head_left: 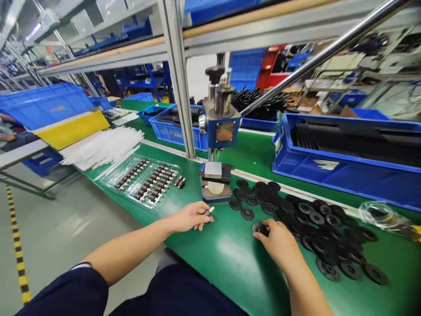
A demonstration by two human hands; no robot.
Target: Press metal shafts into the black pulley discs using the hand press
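Between the thumb and fingers of my left hand (192,217) is a small dark cylindrical part (208,213) with a white tip, held just in front of the press. My right hand (279,239) pinches a black disc (258,228) by its edge, left of a heap of similar black discs (309,219). A bench press (219,127) with a long steel lever (315,61) stands behind and between my hands. To its left, a clear plastic tray (131,193) carries rows of the brown-and-white cylindrical parts; a couple lie loose beside it (180,182).
Blue bins (348,180) with black parts line the back of the green bench (226,263). White strips (105,147) are piled at the far left near a yellow panel (75,129). An aluminium post (179,79) rises behind the press. A coiled clear cable (383,215) lies at right.
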